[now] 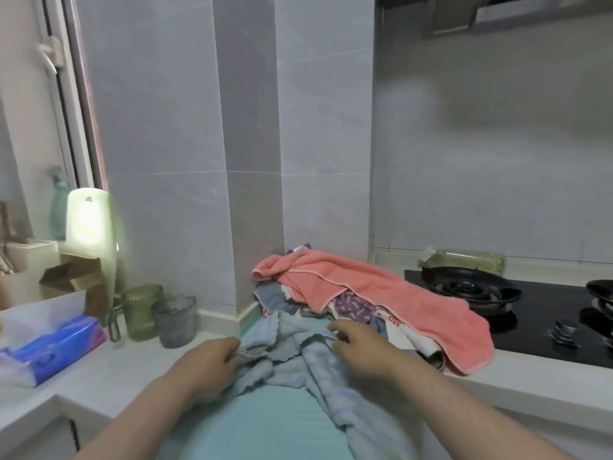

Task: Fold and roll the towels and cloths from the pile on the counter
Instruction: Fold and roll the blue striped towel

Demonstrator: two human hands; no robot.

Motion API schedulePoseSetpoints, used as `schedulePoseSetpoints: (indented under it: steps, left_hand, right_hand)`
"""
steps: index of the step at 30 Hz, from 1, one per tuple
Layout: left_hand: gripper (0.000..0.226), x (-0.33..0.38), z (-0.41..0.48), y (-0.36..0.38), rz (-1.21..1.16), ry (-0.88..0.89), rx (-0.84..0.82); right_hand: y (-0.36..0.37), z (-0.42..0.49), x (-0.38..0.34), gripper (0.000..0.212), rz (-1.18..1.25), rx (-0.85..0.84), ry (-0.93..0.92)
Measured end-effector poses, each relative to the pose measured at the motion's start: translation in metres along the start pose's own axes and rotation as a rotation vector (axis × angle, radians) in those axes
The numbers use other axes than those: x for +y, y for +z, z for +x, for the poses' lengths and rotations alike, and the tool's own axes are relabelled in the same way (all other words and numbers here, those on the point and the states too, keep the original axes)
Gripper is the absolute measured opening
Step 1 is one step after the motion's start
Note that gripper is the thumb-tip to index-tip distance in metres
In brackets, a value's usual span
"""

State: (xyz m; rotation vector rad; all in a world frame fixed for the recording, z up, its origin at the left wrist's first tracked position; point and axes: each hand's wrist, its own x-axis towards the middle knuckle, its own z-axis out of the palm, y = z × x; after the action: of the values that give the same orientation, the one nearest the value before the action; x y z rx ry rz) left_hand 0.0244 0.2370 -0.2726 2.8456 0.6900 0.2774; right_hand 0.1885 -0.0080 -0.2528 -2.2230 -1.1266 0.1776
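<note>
A crumpled light blue towel (318, 370) lies bunched on a turquoise mat (282, 423) at the counter's front edge. My left hand (212, 363) grips its left side, fingers curled into the fabric. My right hand (358, 343) pinches the towel's upper right part. Behind them sits the pile of cloths (351, 307), topped by a wide pink towel (398, 293) that drapes to the right; a purple patterned cloth and a white one show under it.
A gas hob (530, 313) with a burner lies right of the pile. At the left stand two glass mugs (159, 313), a blue tissue pack (56, 350), a pale green cutting board and boxes. A tiled pillar rises just behind the pile.
</note>
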Motion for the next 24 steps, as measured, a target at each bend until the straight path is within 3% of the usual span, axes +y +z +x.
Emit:
schedulePoseSetpoints:
  steps: [4, 9, 12, 15, 17, 19, 22, 24]
  left_hand:
    - [0.034, 0.004, -0.001, 0.008, -0.053, 0.013, 0.095]
    - [0.051, 0.045, 0.006, 0.007, 0.149, 0.35, 0.5]
    - [0.053, 0.096, 0.013, 0.013, 0.055, 0.534, 0.322]
    - [0.06, 0.146, 0.024, 0.029, 0.03, 0.601, 0.139]
    - [0.067, 0.167, 0.03, 0.037, 0.122, 0.568, -0.02]
    - [0.061, 0.176, 0.031, 0.041, 0.249, 0.487, -0.18]
    - [0.017, 0.175, 0.028, 0.04, 0.333, 0.465, -0.156]
    - [0.01, 0.17, 0.026, 0.035, 0.352, 0.442, -0.169]
  right_hand:
    - [-0.01, -0.015, 0.042, 0.03, 0.076, 0.101, 0.149]
    - [0.0, -0.064, 0.097, 0.019, -0.017, 0.204, 0.302]
    - [0.012, -0.085, 0.117, 0.013, 0.129, 0.21, 0.385]
    - [0.018, -0.093, 0.113, 0.006, 0.461, 0.226, 0.468]
    - [0.018, -0.094, 0.108, 0.017, 0.605, 0.215, 0.507]
    - [0.017, -0.097, 0.107, 0.022, 0.564, 0.228, 0.493]
    - [0.011, -0.103, 0.109, 0.009, 0.369, 0.264, 0.425]
    - [0.006, -0.104, 0.109, 0.015, 0.216, 0.294, 0.363]
